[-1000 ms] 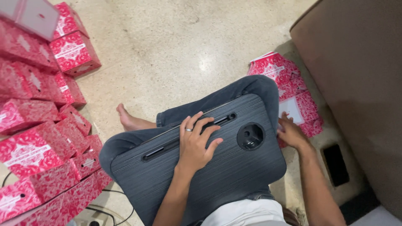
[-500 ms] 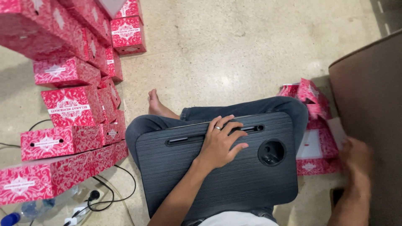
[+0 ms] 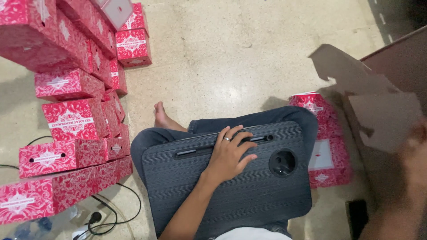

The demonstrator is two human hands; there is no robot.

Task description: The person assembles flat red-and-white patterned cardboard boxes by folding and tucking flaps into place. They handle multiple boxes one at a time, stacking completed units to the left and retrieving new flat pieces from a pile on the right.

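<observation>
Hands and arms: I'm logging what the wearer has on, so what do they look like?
The left hand is bare, with a thin silver ring on one finger and no sleeve on the forearm. The right hand is blurred; no glove or sleeve shows on it.

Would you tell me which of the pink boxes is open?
The box at the top of the stack: its pale inside shows, while the other pink boxes are closed.

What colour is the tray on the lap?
Dark grey lap tray with fine stripes, seen from the head view.
</observation>
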